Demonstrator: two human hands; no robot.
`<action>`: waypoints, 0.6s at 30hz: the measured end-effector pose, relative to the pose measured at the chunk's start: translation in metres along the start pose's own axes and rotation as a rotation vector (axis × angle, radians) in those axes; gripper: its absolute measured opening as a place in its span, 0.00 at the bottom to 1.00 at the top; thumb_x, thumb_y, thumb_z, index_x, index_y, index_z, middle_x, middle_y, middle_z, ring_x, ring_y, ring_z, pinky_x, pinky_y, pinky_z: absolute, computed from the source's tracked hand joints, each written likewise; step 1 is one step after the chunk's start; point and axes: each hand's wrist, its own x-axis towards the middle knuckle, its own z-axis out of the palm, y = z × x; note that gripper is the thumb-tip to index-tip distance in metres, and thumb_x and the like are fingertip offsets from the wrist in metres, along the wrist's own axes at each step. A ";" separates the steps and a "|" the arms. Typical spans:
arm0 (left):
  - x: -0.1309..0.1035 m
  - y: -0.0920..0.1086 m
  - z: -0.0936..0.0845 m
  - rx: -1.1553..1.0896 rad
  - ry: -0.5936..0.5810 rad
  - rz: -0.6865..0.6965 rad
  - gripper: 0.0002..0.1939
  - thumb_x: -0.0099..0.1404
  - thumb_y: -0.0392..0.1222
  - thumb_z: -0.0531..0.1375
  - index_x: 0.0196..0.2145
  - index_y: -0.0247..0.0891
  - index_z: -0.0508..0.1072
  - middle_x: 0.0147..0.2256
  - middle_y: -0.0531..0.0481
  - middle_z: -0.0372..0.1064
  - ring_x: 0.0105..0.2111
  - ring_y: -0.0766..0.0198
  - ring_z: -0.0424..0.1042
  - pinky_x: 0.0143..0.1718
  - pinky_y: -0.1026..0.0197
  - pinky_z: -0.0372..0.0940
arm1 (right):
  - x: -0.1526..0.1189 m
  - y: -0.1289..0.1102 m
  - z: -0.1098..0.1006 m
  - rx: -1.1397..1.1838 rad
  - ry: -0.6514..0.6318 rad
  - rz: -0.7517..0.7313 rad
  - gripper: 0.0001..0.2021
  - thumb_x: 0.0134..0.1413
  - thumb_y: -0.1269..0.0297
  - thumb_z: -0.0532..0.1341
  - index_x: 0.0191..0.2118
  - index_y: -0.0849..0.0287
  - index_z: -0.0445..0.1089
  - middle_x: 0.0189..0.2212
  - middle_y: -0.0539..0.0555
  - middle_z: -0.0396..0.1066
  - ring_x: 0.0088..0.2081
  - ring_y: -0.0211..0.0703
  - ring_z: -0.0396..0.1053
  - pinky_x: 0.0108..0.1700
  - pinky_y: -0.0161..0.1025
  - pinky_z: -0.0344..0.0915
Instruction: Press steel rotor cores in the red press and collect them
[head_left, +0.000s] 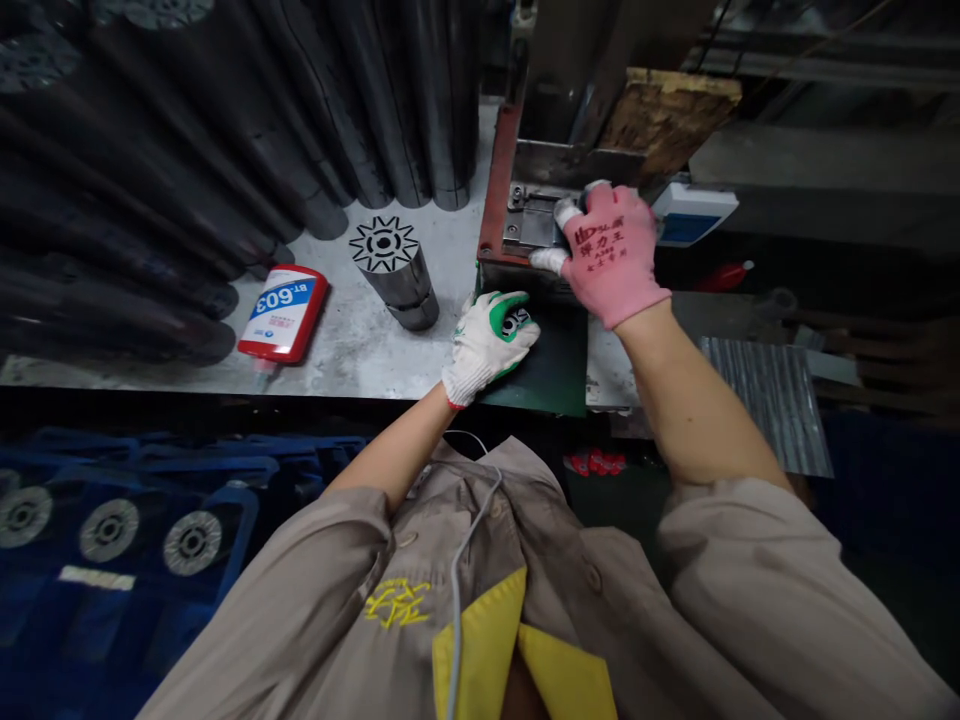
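Note:
My left hand (491,340), in a white glove with green palm, is closed around a small metal core (516,320); only its patterned end shows between the fingers. In a pink glove, my right hand (609,250) is bent over the metal fixture (534,222) on the red-brown base, thumb and fingertips at its right part. What those fingers hold, if anything, is hidden beneath them. To the left of my left hand, a slotted cylindrical metal core (405,285) stands upright on the bench, its star-patterned end facing up.
A red BT-603 bottle (283,315) lies on the grey bench (345,340). Several long dark cylindrical stacks (300,110) fill the back left. Blue crates (150,470) with round cores are below left. A wooden block (667,115) and a white-and-blue box (694,215) sit behind my right hand.

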 end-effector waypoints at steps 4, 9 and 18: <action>-0.004 -0.005 0.003 0.034 0.020 -0.012 0.35 0.63 0.62 0.67 0.61 0.40 0.75 0.58 0.39 0.72 0.60 0.45 0.70 0.65 0.42 0.65 | -0.024 -0.013 -0.005 0.046 -0.104 0.118 0.27 0.76 0.47 0.48 0.54 0.61 0.77 0.50 0.67 0.75 0.53 0.63 0.71 0.52 0.55 0.67; -0.005 -0.017 0.001 0.059 -0.038 0.062 0.44 0.60 0.69 0.68 0.66 0.41 0.70 0.63 0.38 0.69 0.64 0.42 0.67 0.67 0.41 0.63 | -0.053 -0.033 0.017 0.183 -0.334 -0.022 0.20 0.74 0.64 0.49 0.57 0.58 0.76 0.54 0.60 0.77 0.56 0.53 0.72 0.58 0.46 0.65; -0.004 -0.022 -0.009 0.014 -0.061 0.035 0.46 0.58 0.69 0.70 0.66 0.41 0.70 0.64 0.37 0.67 0.63 0.43 0.70 0.64 0.44 0.69 | -0.025 -0.025 -0.011 0.055 -0.305 -0.073 0.21 0.75 0.57 0.51 0.60 0.60 0.73 0.56 0.64 0.75 0.56 0.59 0.70 0.56 0.51 0.65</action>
